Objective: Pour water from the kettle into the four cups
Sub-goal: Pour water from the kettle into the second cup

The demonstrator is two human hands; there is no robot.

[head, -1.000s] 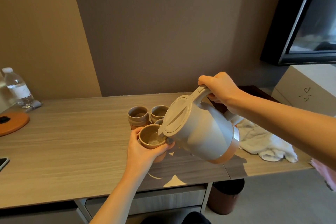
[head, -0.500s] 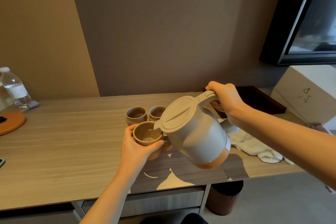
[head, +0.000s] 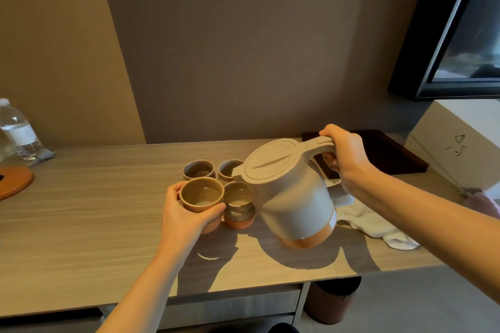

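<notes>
Grey-brown walls back a long, pale wood-grain desk (head: pixel 81 224) on which the work sits. At its middle stand 4 small round stoneware cups with tan-grey walls and orange feet, packed in a square so that neighbours touch or nearly touch.

The left hand (head: pixel 186 213) is wrapped around the near-left cup (head: pixel 201 197), thumb on the left wall and fingers curled across the front; whether the cup rests on the desk or is slightly lifted I cannot tell. A shallow pool of water shows in its bottom. The near-right cup (head: pixel 238 204) seems to hold some water too, though the gleam is faint. The far-left cup (head: pixel 198 169) and the far-right cup (head: pixel 230 169) look dark inside, and their level cannot be read.

The right hand (head: pixel 343 155) is closed over the flat handle of the pale grey plastic electric kettle with an orange base band (head: pixel 295 197). The kettle hangs above the desk, tipped only a little to the left, handle to the right and spout (head: pixel 238 173) to the left.

That spout is what the next pour turns on: it sits over the meeting point of the 2 right-hand cups, nearest the rim of the far-right one, so the right hand probably needs only a short shift and a steeper tilt.

A crumpled white cloth (head: pixel 378 227) lies just right of the kettle.
</notes>
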